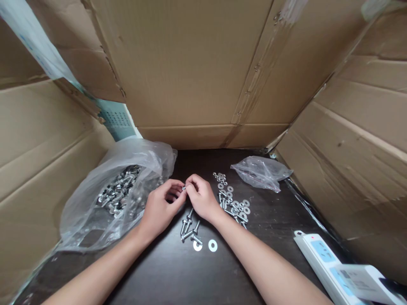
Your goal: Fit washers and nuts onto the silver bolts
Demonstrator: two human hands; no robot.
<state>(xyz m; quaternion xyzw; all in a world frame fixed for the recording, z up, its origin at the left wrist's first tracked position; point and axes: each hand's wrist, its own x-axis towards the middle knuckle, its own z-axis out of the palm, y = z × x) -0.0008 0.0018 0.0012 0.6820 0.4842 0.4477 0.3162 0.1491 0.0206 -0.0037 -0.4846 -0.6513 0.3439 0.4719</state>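
Metal piece barely shows between left grip and right grip.

Near tabletop passable — bolts obstruct centre; behind bag, unclear.

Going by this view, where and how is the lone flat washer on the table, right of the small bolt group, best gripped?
Probably by its outer rim, pinched across between thumb and finger from above, coming from the near side. The washer lies flat, so one edge may need tipping up first. Bolts and another washer lie left; the right forearm passes right.
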